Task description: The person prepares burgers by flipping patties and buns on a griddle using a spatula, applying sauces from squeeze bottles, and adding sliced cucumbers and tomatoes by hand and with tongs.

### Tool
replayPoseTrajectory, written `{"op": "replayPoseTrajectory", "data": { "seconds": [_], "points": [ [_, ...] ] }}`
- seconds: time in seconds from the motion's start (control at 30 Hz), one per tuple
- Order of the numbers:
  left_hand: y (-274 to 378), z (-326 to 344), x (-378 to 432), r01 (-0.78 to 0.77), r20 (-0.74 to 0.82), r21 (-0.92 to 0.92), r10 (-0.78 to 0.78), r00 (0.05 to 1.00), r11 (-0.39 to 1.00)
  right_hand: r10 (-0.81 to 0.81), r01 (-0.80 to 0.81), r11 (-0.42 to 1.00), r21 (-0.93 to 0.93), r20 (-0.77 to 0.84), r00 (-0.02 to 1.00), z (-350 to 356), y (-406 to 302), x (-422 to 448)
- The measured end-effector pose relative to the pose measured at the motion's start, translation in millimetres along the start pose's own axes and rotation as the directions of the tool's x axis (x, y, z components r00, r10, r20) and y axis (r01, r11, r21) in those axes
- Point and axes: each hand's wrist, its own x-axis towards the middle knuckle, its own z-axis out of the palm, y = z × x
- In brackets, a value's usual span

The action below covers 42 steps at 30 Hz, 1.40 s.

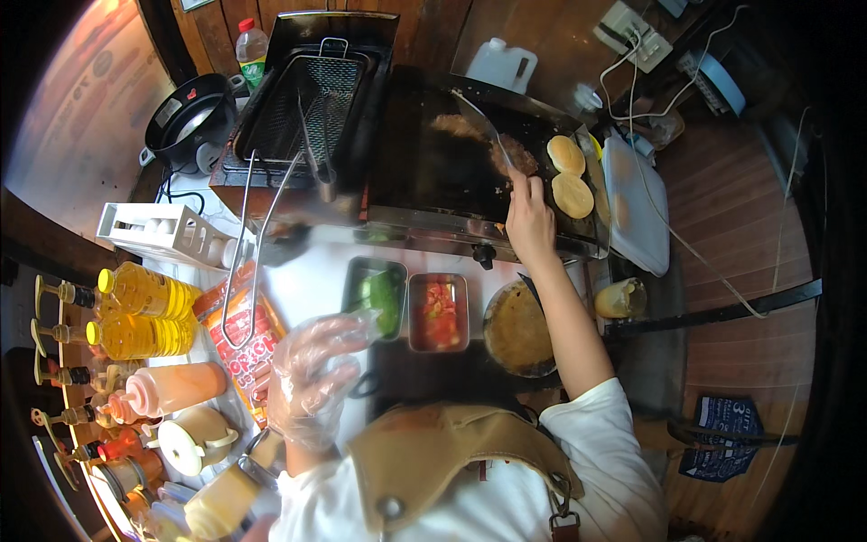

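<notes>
My right hand [530, 220] is bare and grips the end of a long metal utensil [489, 125], whose exact kind I cannot tell. It reaches over the black griddle [420, 169], across browned meat patties [520, 157]. Two bun halves [572, 195] lie to the right of that hand, near the griddle's right edge. In a clear plastic glove, my left hand [318, 379] hovers over the counter with fingers apart and nothing in it. Its fingertips come close to a metal tray of green vegetable pieces [381, 301]. Beside this tray stands another with chopped tomato [440, 308].
A deep fryer basket [325, 101] has tongs [315, 142] in it; its wire handle juts over a hot dog packet [240, 339]. Oil bottles [142, 337], sauce bottles [179, 389] and an egg rack [162, 230] line the left. A round board [518, 332] lies below my right forearm.
</notes>
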Motion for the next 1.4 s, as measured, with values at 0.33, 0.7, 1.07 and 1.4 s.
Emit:
{"op": "replayPoseTrajectory", "data": {
  "seconds": [0.33,0.7,1.07,1.4],
  "points": [
    [6.5,-2.2,1.4,0.122,0.022,0.004,-0.123,0.992,0.992,0.23,-0.222,0.677,0.701,0.084,0.969,-10.9,30.6,16.8],
    [5.1,0.7,4.4,0.127,0.02,-0.04,-0.127,0.992,0.991,0.019,-0.11,0.922,0.372,0.238,0.971,-14.4,21.8,48.6],
    [-10.0,5.5,-1.8,-0.062,0.006,-0.012,0.062,0.998,0.998,-0.078,0.074,0.997,0.025,0.317,0.945,-7.4,-21.8,31.9],
    [8.5,2.9,8.2,0.05,0.095,0.012,-0.05,0.994,0.999,-0.048,-0.061,0.935,0.35,0.295,0.954,-23.2,19.8,44.9]
  ]
}}
